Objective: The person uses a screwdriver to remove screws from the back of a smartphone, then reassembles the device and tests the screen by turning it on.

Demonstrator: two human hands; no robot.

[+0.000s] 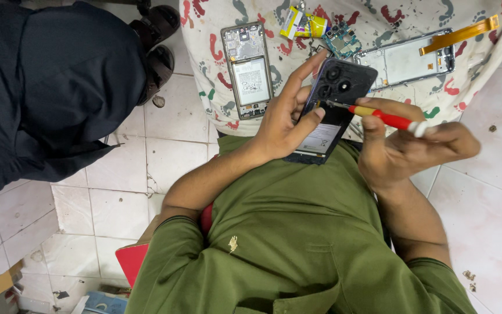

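My left hand [286, 113] grips a dark phone [335, 102] with its back open, camera rings up and battery showing lower down. In my right hand [405, 148] is a red-handled screwdriver [387, 118]; its metal tip touches the phone's left edge just below the cameras. Both hands sit above my lap, in front of a cloth [373, 23] printed with coloured footprints.
On the cloth lie an opened phone body [247, 68], a silver phone frame [405, 59] with an orange flex cable [460, 35], a small circuit board [341, 39] and a yellow packet [303, 24]. A person in dark clothes [47, 87] sits at left on the white tiled floor [117, 203].
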